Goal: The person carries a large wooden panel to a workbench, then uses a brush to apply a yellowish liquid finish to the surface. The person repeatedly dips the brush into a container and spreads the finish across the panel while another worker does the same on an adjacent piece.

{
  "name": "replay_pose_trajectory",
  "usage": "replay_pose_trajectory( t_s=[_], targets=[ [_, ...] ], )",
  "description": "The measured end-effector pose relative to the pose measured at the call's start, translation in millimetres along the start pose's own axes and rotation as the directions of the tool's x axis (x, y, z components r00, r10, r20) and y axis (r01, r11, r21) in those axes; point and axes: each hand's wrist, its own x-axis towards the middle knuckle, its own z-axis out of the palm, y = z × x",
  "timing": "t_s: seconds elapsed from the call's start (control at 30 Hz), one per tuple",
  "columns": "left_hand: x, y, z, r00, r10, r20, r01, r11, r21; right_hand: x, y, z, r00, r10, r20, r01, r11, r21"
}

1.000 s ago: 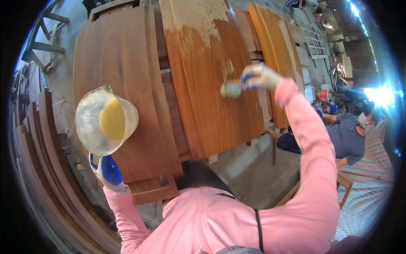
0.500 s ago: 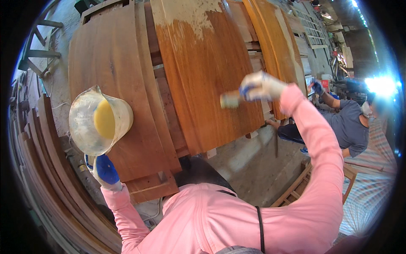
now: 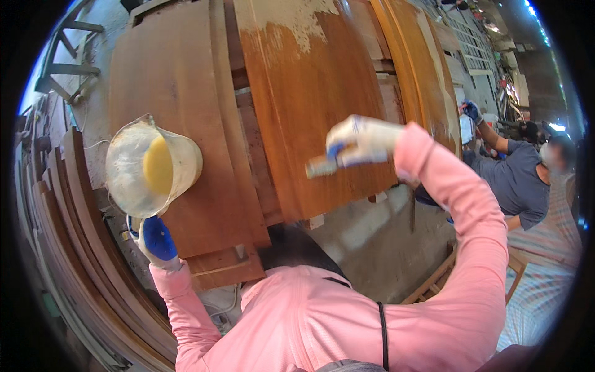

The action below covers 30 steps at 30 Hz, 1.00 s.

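Observation:
My left hand (image 3: 157, 240), in a white glove with a blue palm, is closed at the near edge of a translucent plastic bucket (image 3: 181, 164). The bucket is tilted, with yellowish liquid (image 3: 158, 166) inside. Gloved the same way, my right hand (image 3: 364, 141) grips a paintbrush (image 3: 321, 166), whose bristles point left at the near part of a brown wooden panel (image 3: 310, 93). The panel is glossy and dark over most of its face; its far end is paler with a ragged border. My fingers partly hide the brush handle.
A duller wooden panel (image 3: 167, 80) lies under the bucket, and a glossy one (image 3: 421, 74) lies to the right. Long wooden boards (image 3: 87, 204) are stacked at left. A co-worker in a grey shirt (image 3: 511, 177) is on the right, near a wooden frame (image 3: 437, 276).
My right hand and the brush have moved left and slightly nearer over the middle panel. The bucket in my left hand has shifted slightly. The co-worker's raised hand has moved a little.

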Motion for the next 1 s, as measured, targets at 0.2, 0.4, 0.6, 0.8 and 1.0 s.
replay_pose_trajectory(
  t_s=[0.2,0.4,0.6,0.8,1.0],
  targets=[
    [2,19,21,0.995,0.086,-0.048,-0.076,0.980,0.187,138,72,-143,0.714,0.059,-0.697,-0.252,0.951,-0.177],
    [0,36,38,1.000,-0.007,-0.027,0.007,1.000,-0.020,113,19,-57,0.968,-0.156,-0.195,0.067,0.915,-0.398],
    [4,57,55,0.988,-0.150,-0.027,0.132,0.929,-0.346,150,41,-128,0.952,0.245,-0.184,-0.253,0.967,-0.017],
    [5,64,58,0.991,-0.134,-0.009,0.128,0.959,-0.253,238,29,-158,0.793,0.133,-0.594,-0.444,0.794,-0.416],
    [10,78,67,0.976,-0.218,0.006,0.206,0.916,-0.344,239,-16,-101,0.853,0.510,-0.109,-0.508,0.763,-0.400]
  ],
)
